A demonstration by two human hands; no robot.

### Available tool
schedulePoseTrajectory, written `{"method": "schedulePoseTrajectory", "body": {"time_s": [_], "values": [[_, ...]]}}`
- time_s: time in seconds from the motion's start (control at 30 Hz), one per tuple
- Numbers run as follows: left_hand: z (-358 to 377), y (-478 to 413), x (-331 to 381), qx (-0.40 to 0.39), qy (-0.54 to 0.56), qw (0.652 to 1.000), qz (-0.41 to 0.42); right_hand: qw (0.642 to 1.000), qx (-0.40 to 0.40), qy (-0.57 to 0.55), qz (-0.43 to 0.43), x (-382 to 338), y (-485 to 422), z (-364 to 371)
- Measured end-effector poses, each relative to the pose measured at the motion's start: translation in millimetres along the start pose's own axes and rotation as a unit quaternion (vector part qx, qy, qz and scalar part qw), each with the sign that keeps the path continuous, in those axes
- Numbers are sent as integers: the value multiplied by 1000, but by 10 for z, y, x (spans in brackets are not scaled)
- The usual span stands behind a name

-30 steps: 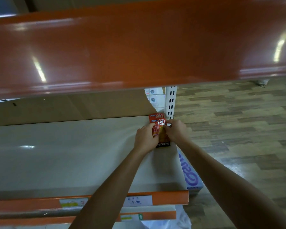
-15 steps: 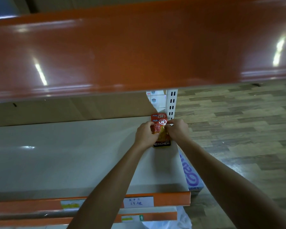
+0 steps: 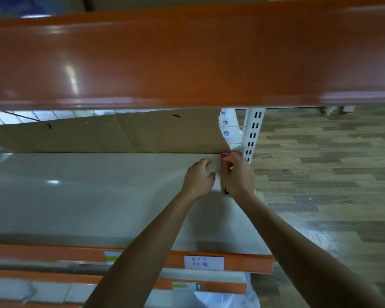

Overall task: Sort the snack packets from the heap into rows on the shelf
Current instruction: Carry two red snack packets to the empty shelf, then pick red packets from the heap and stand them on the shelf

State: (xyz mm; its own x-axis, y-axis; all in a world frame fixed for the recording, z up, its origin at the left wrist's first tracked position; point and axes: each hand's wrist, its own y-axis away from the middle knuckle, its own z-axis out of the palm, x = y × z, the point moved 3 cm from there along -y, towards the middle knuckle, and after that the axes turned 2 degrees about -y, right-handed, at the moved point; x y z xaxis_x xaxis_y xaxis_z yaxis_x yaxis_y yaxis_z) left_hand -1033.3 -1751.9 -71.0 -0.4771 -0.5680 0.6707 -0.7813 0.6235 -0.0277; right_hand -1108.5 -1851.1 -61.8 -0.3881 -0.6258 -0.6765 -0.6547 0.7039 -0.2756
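Red packet [image 3: 231,154]: flat at the far right corner of the shelf [image 3: 98,192], top edge against the cardboard back panel [image 3: 120,134], just beside the white slotted upright [image 3: 252,134]; mostly hidden under the right hand; yellow-and-black lower edge showing below the palm.
Right hand [image 3: 239,177]: fingers curled over the packet, clamped on it; judged to be squaring it into the corner so that a row can start from the shelf end.
Left hand [image 3: 198,177]: just left of the packet, fingers loosely curled, holding nothing; contact with the packet not discernible; judged to be standing by as a guide on the open side.
Hands together: side by side, narrow gap between them.
Progress: one packet seen on the shelf; first row judged barely begun.
Heap: not in view.
Packet print: pale round emblem and small blue patch at the top edge; no word legible.
White tag [image 3: 203,262]: on the orange front rail [image 3: 53,254]; handwritten, lower line roughly "15/" plus a further stroke, upper line unreadable.
Lower tag [image 3: 186,286]: yellow-green stripe, green arrow; text too small.
White boxes [image 3: 226,132]: behind the upright; round logos, names unreadable.
Handling note: thin packet on a glossy board, likely to slide when released; firm seating against panel advisable.
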Motion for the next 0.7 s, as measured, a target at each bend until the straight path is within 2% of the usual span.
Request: {"method": "schedulePoseTrajectory", "body": {"time_s": [0.23,0.43,0.57,0.7], "values": [[-869,479,-861,72,-126,989,-1,986,-124,4,-114,-987,541,829],[-1942,1182,-1968,122,-231,964,-37,971,-175,3,-163,-2144,1201,1730],[-2572,1555,-2620,138,-249,955,-82,961,-182,-6,-209,-2814,1597,2256],[-3020,1787,-3148,153,-241,949,-135,955,-208,-5,-210,-3274,1888,2709]]}}
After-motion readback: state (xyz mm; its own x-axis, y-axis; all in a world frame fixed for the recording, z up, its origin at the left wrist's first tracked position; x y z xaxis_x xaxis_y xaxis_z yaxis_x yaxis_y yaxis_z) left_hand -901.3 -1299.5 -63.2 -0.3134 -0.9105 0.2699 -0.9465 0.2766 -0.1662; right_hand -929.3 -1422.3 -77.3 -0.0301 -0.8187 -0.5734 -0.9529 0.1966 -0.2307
